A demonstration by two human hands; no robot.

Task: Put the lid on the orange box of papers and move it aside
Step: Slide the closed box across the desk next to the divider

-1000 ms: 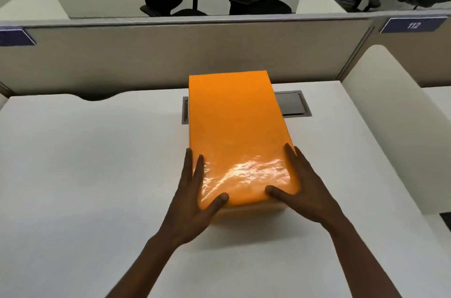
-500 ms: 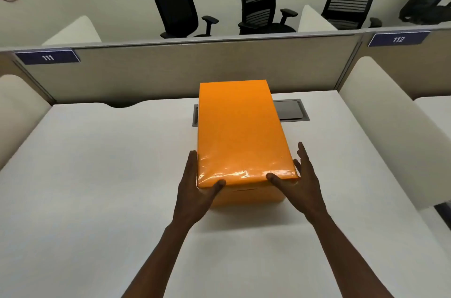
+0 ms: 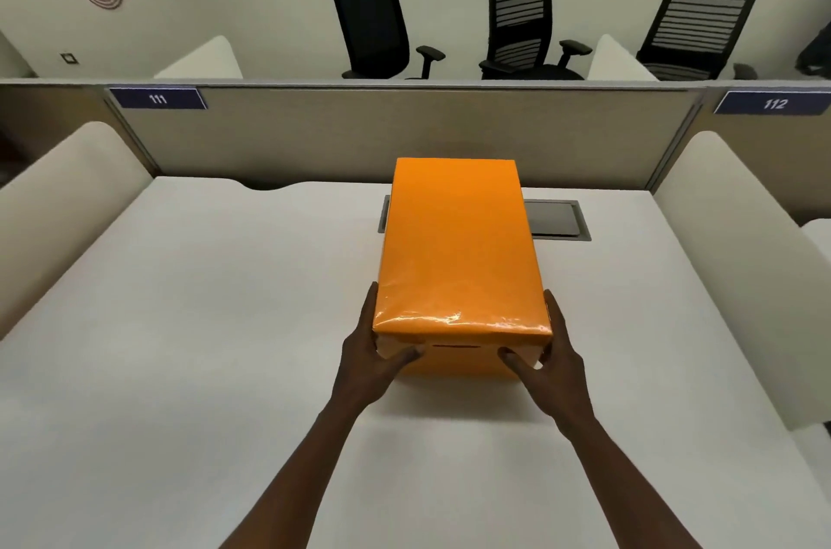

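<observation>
The orange box stands lengthwise in the middle of the white desk, with its glossy orange lid seated on top. The papers inside are hidden. My left hand grips the near left corner, fingers along the side and thumb on the front face. My right hand holds the near right corner the same way, thumb on the front face below the lid's edge.
A grey cable hatch is set in the desk behind the box, partly covered by it. Padded dividers rise at the left and right, a partition at the back. Office chairs stand beyond it.
My hands slid from the lid's top near edge down onto the box's near corners and front face. The view has tilted up, so the box sits farther from me in the frame.
</observation>
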